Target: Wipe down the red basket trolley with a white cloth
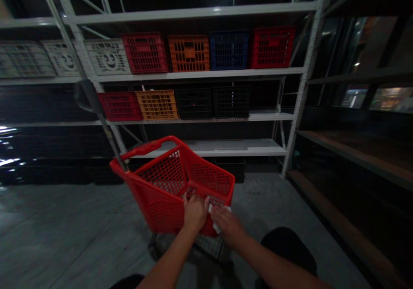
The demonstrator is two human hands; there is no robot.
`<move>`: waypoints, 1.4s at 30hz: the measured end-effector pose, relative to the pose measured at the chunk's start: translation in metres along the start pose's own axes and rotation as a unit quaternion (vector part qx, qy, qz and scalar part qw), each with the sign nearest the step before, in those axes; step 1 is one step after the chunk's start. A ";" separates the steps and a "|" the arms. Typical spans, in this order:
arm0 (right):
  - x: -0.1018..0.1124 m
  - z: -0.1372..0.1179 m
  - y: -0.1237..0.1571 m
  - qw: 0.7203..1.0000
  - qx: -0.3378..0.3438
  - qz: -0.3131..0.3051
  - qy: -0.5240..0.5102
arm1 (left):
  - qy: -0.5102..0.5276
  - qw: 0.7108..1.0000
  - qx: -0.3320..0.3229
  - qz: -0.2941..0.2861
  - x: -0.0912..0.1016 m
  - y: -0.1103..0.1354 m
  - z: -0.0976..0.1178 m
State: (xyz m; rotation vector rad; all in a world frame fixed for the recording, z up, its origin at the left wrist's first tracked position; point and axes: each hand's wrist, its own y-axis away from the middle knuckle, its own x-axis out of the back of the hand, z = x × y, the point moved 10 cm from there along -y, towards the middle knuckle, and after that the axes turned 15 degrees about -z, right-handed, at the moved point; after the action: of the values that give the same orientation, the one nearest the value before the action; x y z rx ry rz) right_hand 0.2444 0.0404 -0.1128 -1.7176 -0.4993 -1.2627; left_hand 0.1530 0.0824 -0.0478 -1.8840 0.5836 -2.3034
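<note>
A red plastic shopping cart (164, 211) stands before me, its mesh-walled basket showing nothing inside. My left hand (194, 212) grips the near rim, fingers curled over the edge and thumb toward the right. Just to its right, my right hand (226, 222) presses a white cloth (216, 228) against the near corner of the cart. Part of the cloth sticks out around the fingers; the palm hides the rest, and I cannot tell whether it is cloth or paper. A grey pole (105, 125) rises from the cart's handle side, leaning to the upper left.
Behind the cart, white metal shelving (200, 75) holds red, orange, blue, black and white crates, such as an orange crate (189, 61). A dark rack (355, 155) runs along the right. The grey floor (80, 229) spreads left of the cart. My dark-clad knee (287, 250) is at lower right.
</note>
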 end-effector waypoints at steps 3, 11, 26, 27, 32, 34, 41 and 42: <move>0.004 0.008 0.000 0.997 0.065 -0.029 0.000 | 0.008 1.000 -0.008 -0.011 -0.002 0.006 -0.012; 0.019 0.142 -0.017 0.991 -0.113 0.053 -0.044 | 0.018 0.999 -0.020 -0.033 -0.010 0.004 -0.021; 0.013 0.003 0.025 0.991 0.116 -0.040 -0.050 | 0.052 0.996 -0.053 -0.039 -0.006 0.022 -0.010; 0.017 0.019 0.028 0.991 0.119 -0.046 -0.044 | 0.053 0.996 -0.060 -0.041 -0.006 0.024 -0.009; 0.022 0.117 0.026 0.998 0.028 -0.054 -0.014 | 0.057 0.994 -0.075 -0.048 -0.005 0.028 -0.011; 0.021 0.137 0.021 0.999 -0.006 -0.031 -0.015 | 0.054 0.994 -0.079 -0.050 -0.005 0.029 -0.012; 0.001 0.070 0.034 0.971 -0.152 0.165 -0.081 | 0.044 0.993 -0.088 -0.059 0.001 0.031 -0.011; -0.007 0.046 0.032 0.974 -0.144 0.153 -0.091 | 0.044 0.993 -0.088 -0.062 0.003 0.031 -0.012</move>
State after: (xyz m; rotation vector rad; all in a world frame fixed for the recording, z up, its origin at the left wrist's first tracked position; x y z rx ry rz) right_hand 0.2906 0.0643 -0.1352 -2.0743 -0.1481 -0.9963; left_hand 0.1363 0.0554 -0.0586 -1.9525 0.7235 -2.4993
